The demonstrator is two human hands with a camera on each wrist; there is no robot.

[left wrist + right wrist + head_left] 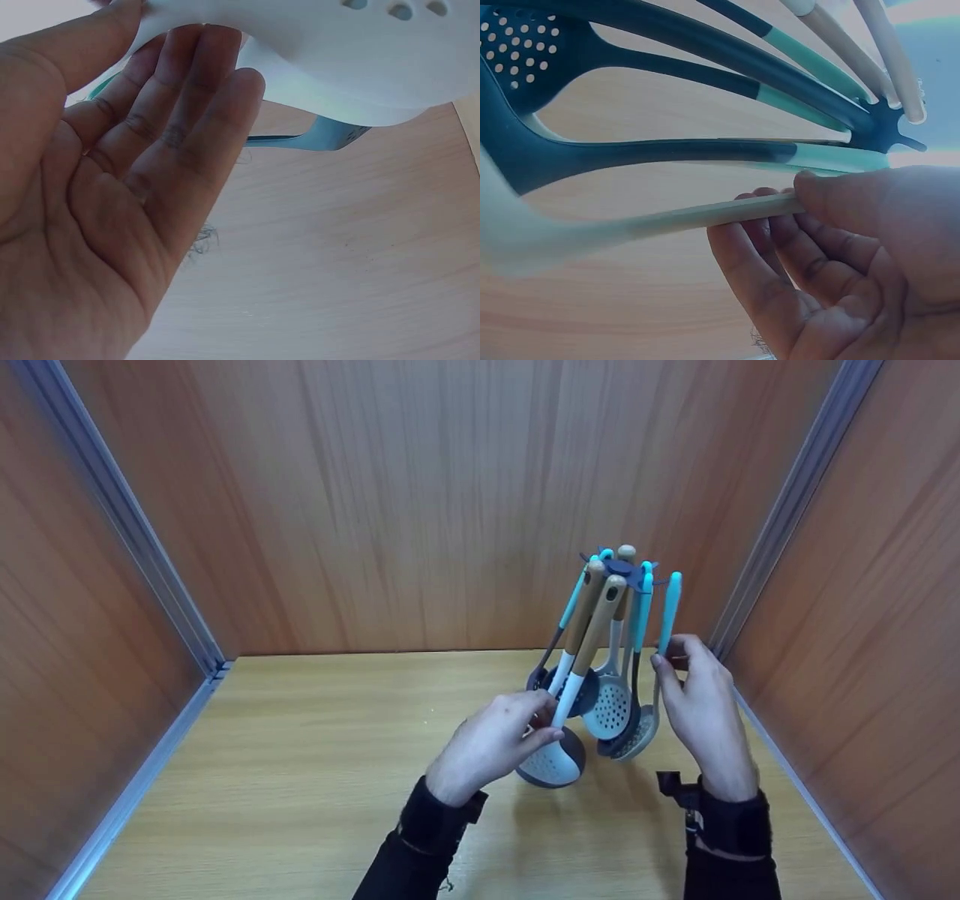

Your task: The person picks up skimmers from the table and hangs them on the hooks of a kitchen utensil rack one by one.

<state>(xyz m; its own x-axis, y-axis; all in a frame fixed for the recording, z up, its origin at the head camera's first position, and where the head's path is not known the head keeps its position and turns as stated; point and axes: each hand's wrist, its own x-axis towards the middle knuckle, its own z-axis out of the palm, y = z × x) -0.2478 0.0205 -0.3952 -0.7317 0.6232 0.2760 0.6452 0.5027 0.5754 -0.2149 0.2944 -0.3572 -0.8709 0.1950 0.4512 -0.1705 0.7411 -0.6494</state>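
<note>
My left hand (484, 746) grips the white neck of a wooden-handled skimmer (596, 630), whose perforated head hangs low over the table. In the left wrist view, the white skimmer head (360, 67) spreads beside the fingertips. My right hand (701, 709) pinches a pale skimmer (671, 604) below its turquoise handle, between thumb and fingers. From the right wrist, that skimmer's pale shaft (667, 221) runs left to a blurred head. Both utensils are at a utensil stand with a dark hooked top (621, 568); its post is hidden by hanging utensils.
Around the stand hang other utensils, among them a grey perforated spoon (609, 709) and a dark turquoise-handled one (641, 622). Wooden panels rise at the back (420, 510) and both sides, with metal strips (142, 525) at the corners. Below is a light wooden table (315, 765).
</note>
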